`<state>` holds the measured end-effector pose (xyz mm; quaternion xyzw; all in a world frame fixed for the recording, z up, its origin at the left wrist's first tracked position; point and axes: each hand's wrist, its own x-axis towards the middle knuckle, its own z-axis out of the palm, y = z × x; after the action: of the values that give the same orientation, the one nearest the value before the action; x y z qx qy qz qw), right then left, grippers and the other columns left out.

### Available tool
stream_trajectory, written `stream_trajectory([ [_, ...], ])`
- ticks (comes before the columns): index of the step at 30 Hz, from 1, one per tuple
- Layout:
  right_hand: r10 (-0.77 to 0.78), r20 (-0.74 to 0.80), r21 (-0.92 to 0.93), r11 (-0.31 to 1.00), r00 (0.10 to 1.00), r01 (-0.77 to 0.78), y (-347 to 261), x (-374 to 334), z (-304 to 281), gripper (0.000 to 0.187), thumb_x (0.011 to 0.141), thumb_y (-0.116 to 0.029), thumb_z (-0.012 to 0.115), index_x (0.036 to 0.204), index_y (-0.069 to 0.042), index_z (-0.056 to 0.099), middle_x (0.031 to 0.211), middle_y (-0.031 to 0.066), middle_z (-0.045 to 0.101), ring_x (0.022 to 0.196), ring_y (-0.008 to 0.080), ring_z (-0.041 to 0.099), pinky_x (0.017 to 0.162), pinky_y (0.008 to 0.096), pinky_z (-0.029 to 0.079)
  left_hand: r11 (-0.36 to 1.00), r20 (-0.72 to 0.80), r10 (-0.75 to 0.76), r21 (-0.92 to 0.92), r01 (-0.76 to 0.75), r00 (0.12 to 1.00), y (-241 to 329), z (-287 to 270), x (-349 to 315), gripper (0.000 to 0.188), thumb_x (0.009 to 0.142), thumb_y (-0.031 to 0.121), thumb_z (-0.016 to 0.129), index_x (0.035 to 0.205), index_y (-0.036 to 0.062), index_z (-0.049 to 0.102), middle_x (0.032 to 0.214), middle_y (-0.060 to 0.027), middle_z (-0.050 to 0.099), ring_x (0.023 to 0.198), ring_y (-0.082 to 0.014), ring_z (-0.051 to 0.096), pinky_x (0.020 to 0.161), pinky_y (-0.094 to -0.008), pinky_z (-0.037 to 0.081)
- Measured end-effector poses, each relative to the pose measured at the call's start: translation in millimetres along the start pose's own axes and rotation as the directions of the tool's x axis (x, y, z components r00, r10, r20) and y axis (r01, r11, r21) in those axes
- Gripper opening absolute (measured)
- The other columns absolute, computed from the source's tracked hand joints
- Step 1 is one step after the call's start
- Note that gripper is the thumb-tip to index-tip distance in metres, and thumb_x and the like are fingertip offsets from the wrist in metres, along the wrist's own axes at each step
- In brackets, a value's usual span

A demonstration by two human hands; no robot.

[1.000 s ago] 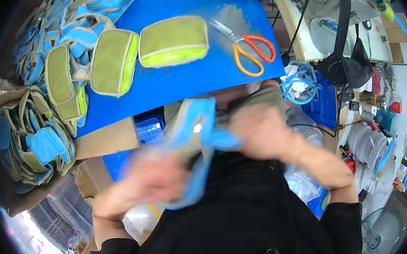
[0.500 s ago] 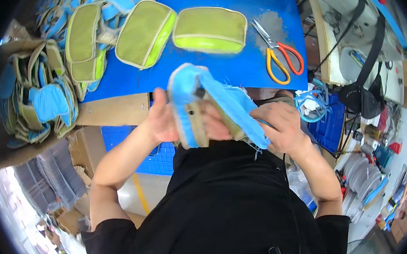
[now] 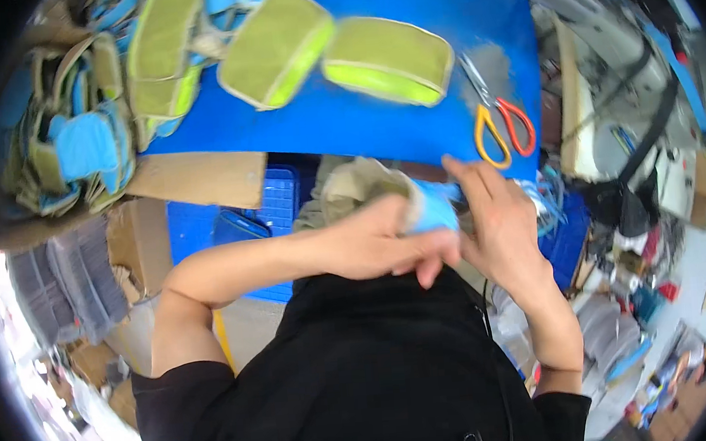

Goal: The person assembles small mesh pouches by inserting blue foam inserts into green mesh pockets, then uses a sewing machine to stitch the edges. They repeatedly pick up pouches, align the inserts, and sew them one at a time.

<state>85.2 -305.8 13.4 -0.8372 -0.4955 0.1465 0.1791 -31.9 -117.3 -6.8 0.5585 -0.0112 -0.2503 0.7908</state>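
A blue-and-khaki sewn fabric strap piece (image 3: 435,207) is bunched between my hands, just in front of my body and below the blue table's edge. My left hand (image 3: 379,239) has it between thumb and fingers; motion blurs the fingertips. Up against its right side is my right hand (image 3: 493,213), the fingers stretched out and pointing up and left. Its thumb is hidden. Much of the fabric piece is covered by the hands.
On the blue table (image 3: 347,142) lie several green mesh pouches (image 3: 390,58) and scissors (image 3: 490,114) with orange and yellow handles. A box of similar pieces (image 3: 86,146) stands at left. Sewing-machine parts (image 3: 595,27) are at right, a blue crate (image 3: 272,198) under the table.
The fabric piece, spread in a loop before, is now bunched smaller. My left hand has moved right, toward my right hand, and turned over. The whole view has shifted slightly.
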Motion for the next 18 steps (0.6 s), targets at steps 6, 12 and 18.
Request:
stream_trajectory([
  [6, -0.319, 0.015, 0.105, 0.943, 0.948, 0.316, -13.2, 4.6, 4.5, 0.016, 0.081, -0.015, 0.073, 0.092, -0.004, 0.069, 0.085, 0.0124, 0.067, 0.081, 0.0351, 0.068, 0.072, 0.0429, 0.053, 0.962, 0.068, 0.27, 0.033, -0.272, 0.961, 12.1, -7.4, -37.9, 0.037, 0.106, 0.041, 0.055, 0.097, 0.0066, 0.064, 0.074, -0.0035, 0.063, 0.065, -0.0088, 0.059, 0.057, -0.0248, 0.044],
  [12, 0.52, -0.283, 0.543, 0.78, 0.806, -0.312, 106.1, -105.0, 53.7, 0.033, 0.107, -0.02, 0.054, 0.118, 0.008, 0.069, 0.104, 0.0122, 0.075, 0.094, 0.015, 0.068, 0.082, 0.0331, 0.053, 0.63, -0.526, 0.615, -0.119, -0.767, 0.587, 64.9, -118.3, -223.7, 0.036, 0.1, 0.033, 0.066, 0.119, 0.0034, 0.061, 0.095, -0.0044, 0.068, 0.078, -0.0121, 0.061, 0.07, -0.0277, 0.05],
  [18, 0.348, -0.246, 0.844, 0.536, 0.905, 0.023, 36.8, -33.1, 62.2, 0.039, 0.107, -0.03, 0.058, 0.123, 0.004, 0.065, 0.114, 0.0082, 0.071, 0.101, 0.0134, 0.063, 0.09, 0.0317, 0.05, 0.986, -0.869, 0.161, 0.116, -0.123, 0.468, -8.6, -62.7, -143.0, 0.032, 0.097, 0.026, 0.072, 0.119, 0.0036, 0.069, 0.124, -0.0061, 0.07, 0.12, -0.0141, 0.061, 0.095, -0.0321, 0.052],
])
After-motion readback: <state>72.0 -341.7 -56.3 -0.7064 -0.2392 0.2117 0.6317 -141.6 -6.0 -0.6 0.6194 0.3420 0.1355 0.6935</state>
